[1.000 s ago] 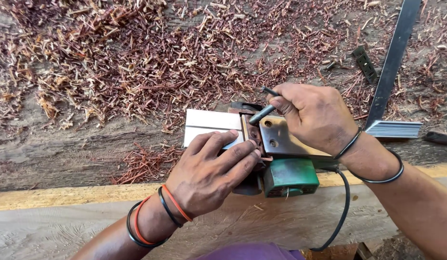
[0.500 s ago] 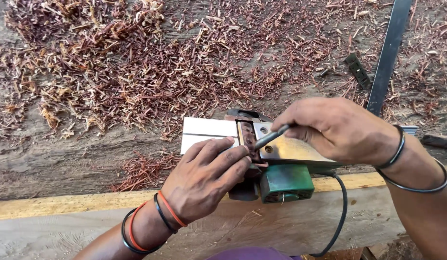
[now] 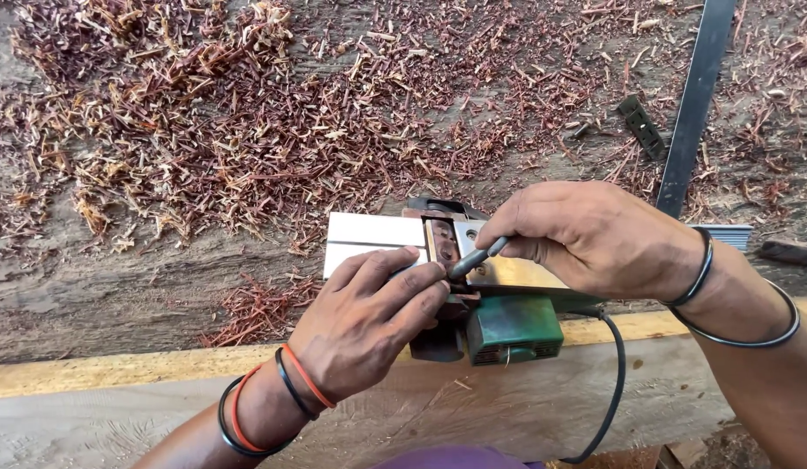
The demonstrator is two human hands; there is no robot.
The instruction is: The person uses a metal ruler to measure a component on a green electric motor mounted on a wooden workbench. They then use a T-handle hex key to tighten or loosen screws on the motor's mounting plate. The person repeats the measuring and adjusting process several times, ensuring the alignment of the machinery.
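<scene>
**Both hands on the upturned planer**

From my seat the biggest thing in view is the rough ground (image 3: 160, 287), strewn with a wide spread of reddish wood shavings (image 3: 247, 130). Nearer me a pale wooden plank (image 3: 525, 408) crosses the whole frame from left to right, its yellowish edge facing the shavings.

On that plank's far edge lies the electric planer (image 3: 508, 326), turned over so its shiny metal sole (image 3: 373, 239) faces up. Its green body hangs toward me, and a black cord (image 3: 614, 382) loops down from it across the plank.

My right hand (image 3: 595, 239) sits over the right half of the sole, fingers curled closed around a slim dark metal tool (image 3: 475, 258). The tool's tip points down and left into the open slot in the middle of the sole, where the cutter drum (image 3: 443, 243) shows. Two dark bangles ring that wrist.

My left hand (image 3: 369, 326) comes in from below left, fingers loosely bent and pressed together, fingertips resting on the planer right at the drum slot, just touching the tool's tip. It grips nothing that I can see. Black and orange bands circle that wrist.

So the planer lies directly under both hands, the drum between them.

Farther off, a long dark metal bar (image 3: 694, 100) runs down from the top right, and a small dark metal piece (image 3: 640, 126) lies just left of it among the shavings.
</scene>
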